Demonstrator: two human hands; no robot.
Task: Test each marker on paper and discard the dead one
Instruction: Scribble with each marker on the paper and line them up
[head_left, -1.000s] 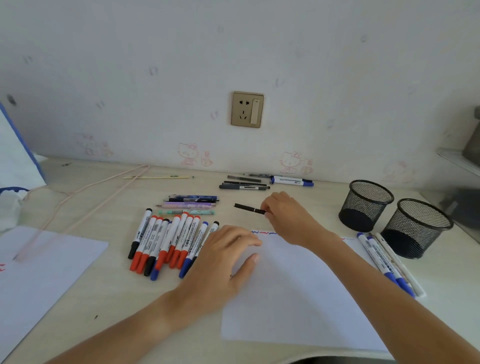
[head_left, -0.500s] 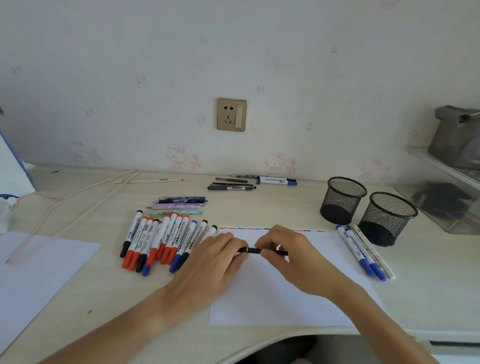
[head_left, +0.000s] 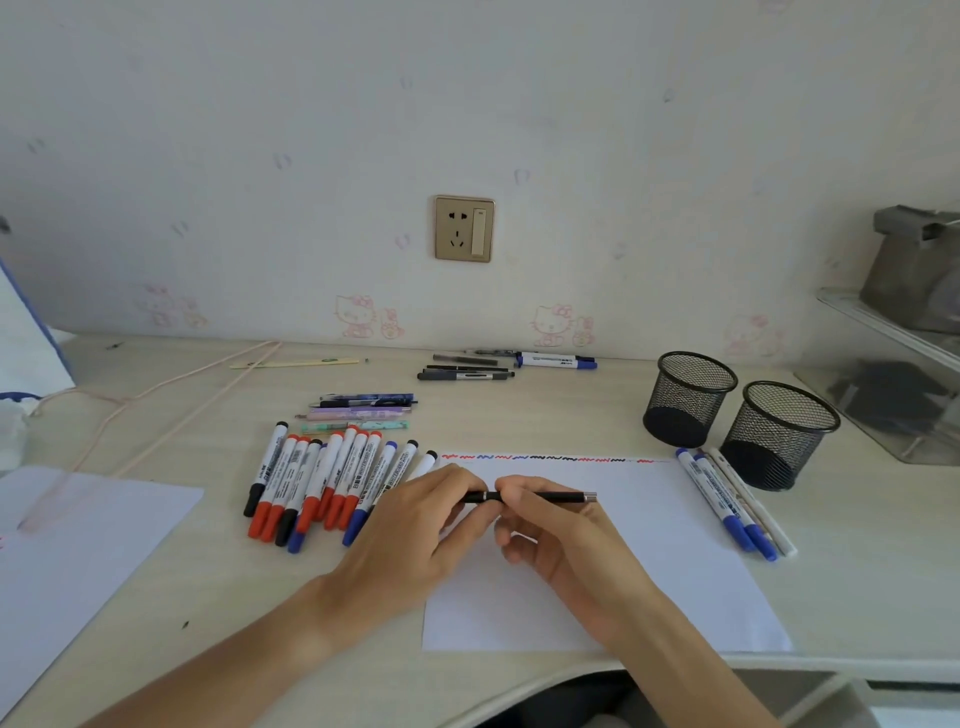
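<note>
Where only the right hand (head_left: 566, 540) gripped before, both hands, left hand (head_left: 415, 535) included, now pinch the black pen (head_left: 550, 497).

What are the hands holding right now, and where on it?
A slim black pen, held level over the paper: left hand pinches its left end, right hand grips mid-barrel.

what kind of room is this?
Likely a home desk, perhaps a child's bedroom: cartoon cat stickers on the wall, a wall socket, mesh pen cups on the desk.
</note>
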